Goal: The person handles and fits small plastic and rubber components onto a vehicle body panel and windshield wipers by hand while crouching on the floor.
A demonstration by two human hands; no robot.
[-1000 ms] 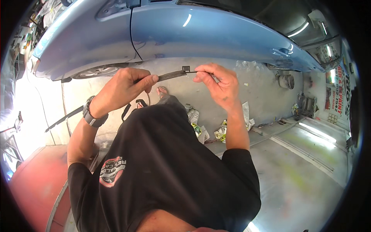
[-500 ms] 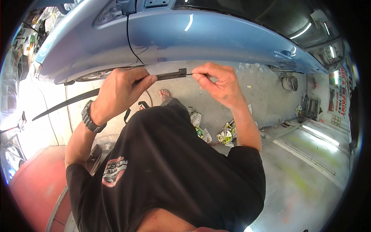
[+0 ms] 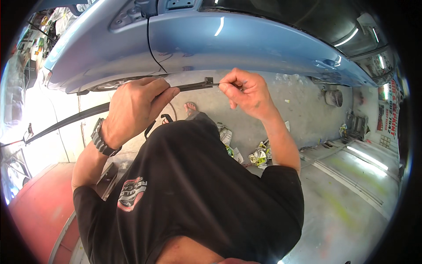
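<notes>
My left hand (image 3: 138,105), a dark watch on its wrist, is closed round a long, narrow black trim strip (image 3: 72,118). Thumb and fingers pinch the strip near its right end, while the rest slopes down to the far left. A small squarish raised piece (image 3: 209,80) marks that right end. Just beyond it, my right hand (image 3: 248,91) pinches a thin dark strand (image 3: 216,84) between thumb and forefinger. The strand appears to come out of the strip's end; my fingers hide the rest of it. Both hands are held in front of my body, beside the blue car door (image 3: 246,44).
The blue car stretches across the far side, its front wheel (image 3: 112,84) at left. A bucket-like container (image 3: 334,97) stands on the floor at right. Crumpled paper (image 3: 260,155) lies near my right side. A red panel (image 3: 39,207) and a grey panel (image 3: 351,211) flank me.
The strip's far left end has swung slightly down and left, with my left hand tilting a little. My right hand still pinches the strand. The whole view has shifted slightly.
</notes>
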